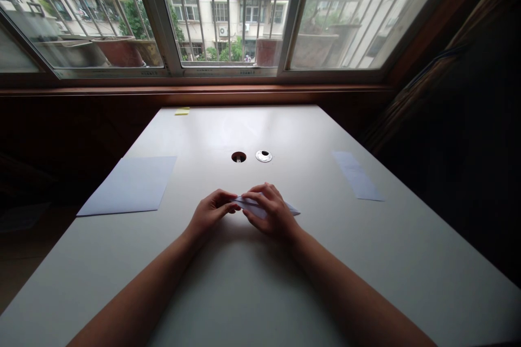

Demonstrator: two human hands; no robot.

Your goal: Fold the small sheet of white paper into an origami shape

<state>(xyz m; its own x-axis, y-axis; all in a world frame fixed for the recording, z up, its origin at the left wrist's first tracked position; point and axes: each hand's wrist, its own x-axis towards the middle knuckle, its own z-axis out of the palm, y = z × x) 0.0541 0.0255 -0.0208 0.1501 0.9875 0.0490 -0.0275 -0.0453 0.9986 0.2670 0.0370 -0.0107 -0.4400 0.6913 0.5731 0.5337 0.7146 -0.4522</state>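
Observation:
Both hands are on a small folded piece of white paper (253, 206) above the middle of the table. My left hand (211, 210) pinches its narrow left end between thumb and fingers. Over its middle and right part lies my right hand (272, 210), thumb on the near side and fingers on the far side, gripping it. A pointed corner of the paper sticks out to the right past that hand. The rest of its shape is partly hidden by my fingers.
The white table (244, 124) reaches toward a barred window (228, 11). A paper stack or sheet (130, 184) lies left, a paper strip (358, 176) right. Ahead are a round table hole (239, 157) and a metal ring cover (264, 156). Yellow paper (182, 111) sits at the far edge.

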